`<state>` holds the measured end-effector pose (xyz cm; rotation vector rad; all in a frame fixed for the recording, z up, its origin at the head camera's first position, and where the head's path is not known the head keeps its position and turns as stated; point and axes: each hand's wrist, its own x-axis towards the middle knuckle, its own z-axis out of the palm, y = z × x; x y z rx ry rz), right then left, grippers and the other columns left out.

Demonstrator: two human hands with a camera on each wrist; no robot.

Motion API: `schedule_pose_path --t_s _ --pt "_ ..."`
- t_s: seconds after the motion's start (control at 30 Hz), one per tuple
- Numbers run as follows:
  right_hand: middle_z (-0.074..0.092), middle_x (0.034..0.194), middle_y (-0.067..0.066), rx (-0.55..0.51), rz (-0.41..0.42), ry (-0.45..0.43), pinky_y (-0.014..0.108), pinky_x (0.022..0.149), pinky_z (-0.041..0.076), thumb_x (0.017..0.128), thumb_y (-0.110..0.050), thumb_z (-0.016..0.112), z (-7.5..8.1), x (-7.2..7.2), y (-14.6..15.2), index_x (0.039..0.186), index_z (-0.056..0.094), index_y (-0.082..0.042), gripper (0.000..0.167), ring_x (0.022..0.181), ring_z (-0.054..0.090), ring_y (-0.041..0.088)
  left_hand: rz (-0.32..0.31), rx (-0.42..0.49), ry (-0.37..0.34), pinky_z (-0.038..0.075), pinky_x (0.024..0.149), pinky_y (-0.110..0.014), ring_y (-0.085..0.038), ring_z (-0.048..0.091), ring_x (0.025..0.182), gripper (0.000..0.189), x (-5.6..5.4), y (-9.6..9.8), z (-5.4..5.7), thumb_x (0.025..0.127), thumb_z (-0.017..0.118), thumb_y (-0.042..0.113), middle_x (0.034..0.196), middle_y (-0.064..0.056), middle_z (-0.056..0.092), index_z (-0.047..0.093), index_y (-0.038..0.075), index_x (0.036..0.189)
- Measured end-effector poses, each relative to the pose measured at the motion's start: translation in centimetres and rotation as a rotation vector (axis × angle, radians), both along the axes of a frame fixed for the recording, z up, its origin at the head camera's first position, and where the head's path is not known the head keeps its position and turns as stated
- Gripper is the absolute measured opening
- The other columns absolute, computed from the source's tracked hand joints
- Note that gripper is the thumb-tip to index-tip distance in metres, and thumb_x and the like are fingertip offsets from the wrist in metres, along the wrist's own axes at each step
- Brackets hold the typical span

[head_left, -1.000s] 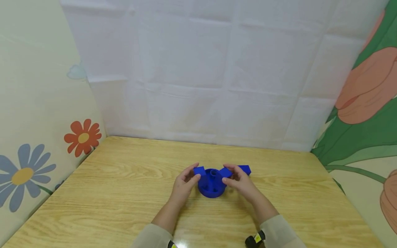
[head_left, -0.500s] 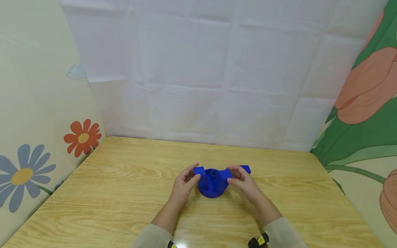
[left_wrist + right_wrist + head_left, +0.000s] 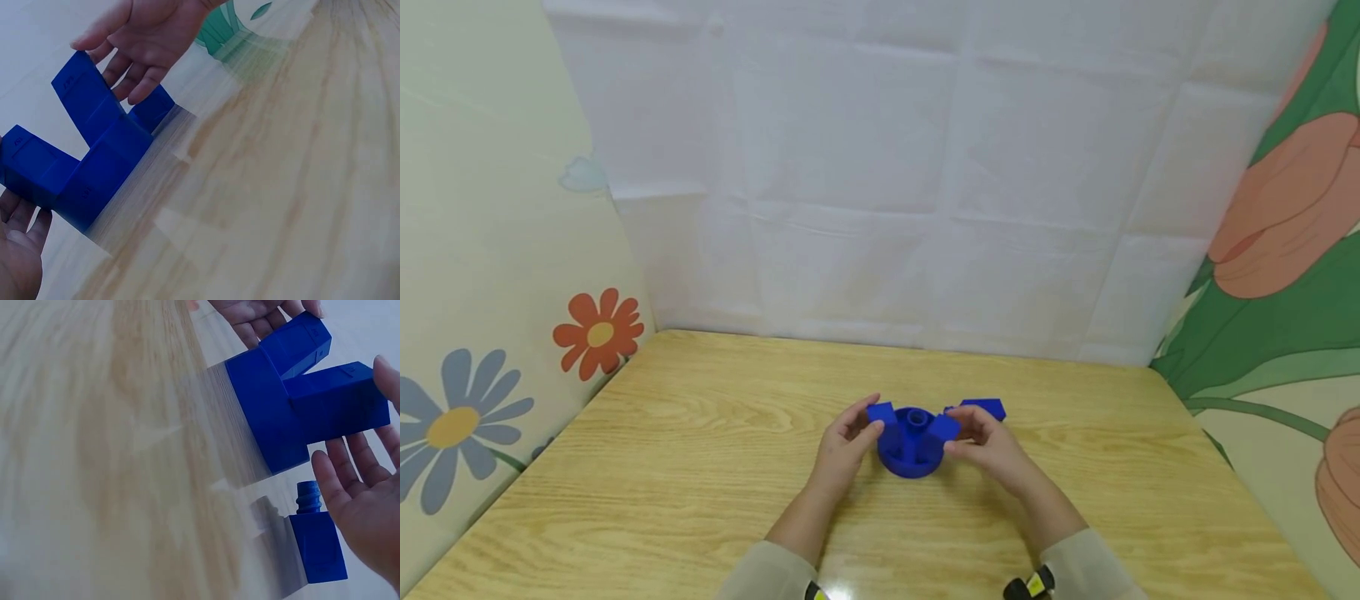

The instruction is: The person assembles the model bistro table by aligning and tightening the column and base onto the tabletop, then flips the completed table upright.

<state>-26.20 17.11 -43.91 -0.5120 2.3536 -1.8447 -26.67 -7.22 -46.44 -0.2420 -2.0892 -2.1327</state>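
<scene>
A round blue base (image 3: 910, 468) with a raised hollow ring in its middle sits on the table, two blue blocks standing up from it and leaning outward. My left hand (image 3: 841, 450) holds the left block (image 3: 883, 417) between thumb and fingers. Around the upper end of the right block (image 3: 340, 400) are the thumb and fingers of my right hand (image 3: 996, 450). The lower ends of both blocks are hidden inside the base. A third blue block (image 3: 319, 547) with a threaded screw end lies on the table just beyond my right hand.
The wood-grain table (image 3: 737, 467) runs back to a white cloth (image 3: 850, 208). Flower-patterned panels (image 3: 467, 250) flank it left and right. A black and yellow strap device (image 3: 1030, 583) sits at the right sleeve.
The right block has turned about its own length in my right hand, which has shifted slightly right. More of the third block shows now. My left hand has stayed in place.
</scene>
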Motion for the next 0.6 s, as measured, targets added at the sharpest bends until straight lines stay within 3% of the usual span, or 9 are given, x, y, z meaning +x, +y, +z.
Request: schedule_pose_path --t_s 0.13,0.3,0.5,0.6 --pt "0.052 0.134 0.028 0.055 0.044 -0.009 0.025 0.082 0.051 0.090 -0.016 0.071 0.11 -0.03 -0.10 0.138 0.046 0.005 0.058 0.097 0.056 0.014 0.001 0.010 -0.018 0.047 0.087 -0.014 0.000 0.057 0.099 0.043 0.02 0.00 0.01 0.092 0.062 0.004 0.119 -0.015 0.063 0.057 0.001 0.135" --pt "0.045 0.144 0.026 0.101 0.112 -0.020 0.027 0.085 0.049 0.094 -0.023 0.067 0.24 -0.12 0.03 0.146 0.039 0.000 0.063 0.105 0.052 0.017 0.002 -0.002 -0.012 0.047 0.088 -0.014 -0.001 0.057 0.100 0.043 0.15 0.01 0.13 0.093 0.062 0.005 0.121 -0.018 0.063 0.056 0.001 0.135" --pt "0.035 0.153 0.026 0.044 0.240 -0.017 0.021 0.094 0.046 0.099 -0.021 0.059 0.20 -0.36 0.05 0.150 0.029 0.004 0.065 0.121 0.047 0.008 -0.002 0.003 -0.010 0.046 0.088 -0.014 -0.001 0.056 0.100 0.043 0.27 0.08 0.31 0.093 0.063 0.007 0.121 -0.021 0.062 0.056 0.001 0.135" --pt "0.035 0.153 0.026 0.019 0.252 -0.038 0.020 0.095 0.045 0.099 -0.021 0.058 0.21 -0.42 -0.02 0.149 0.031 0.003 0.062 0.124 0.046 0.007 0.000 0.010 -0.014 0.047 0.087 -0.014 -0.001 0.057 0.099 0.043 0.23 0.10 0.27 0.093 0.063 0.006 0.120 -0.020 0.063 0.056 0.001 0.135"
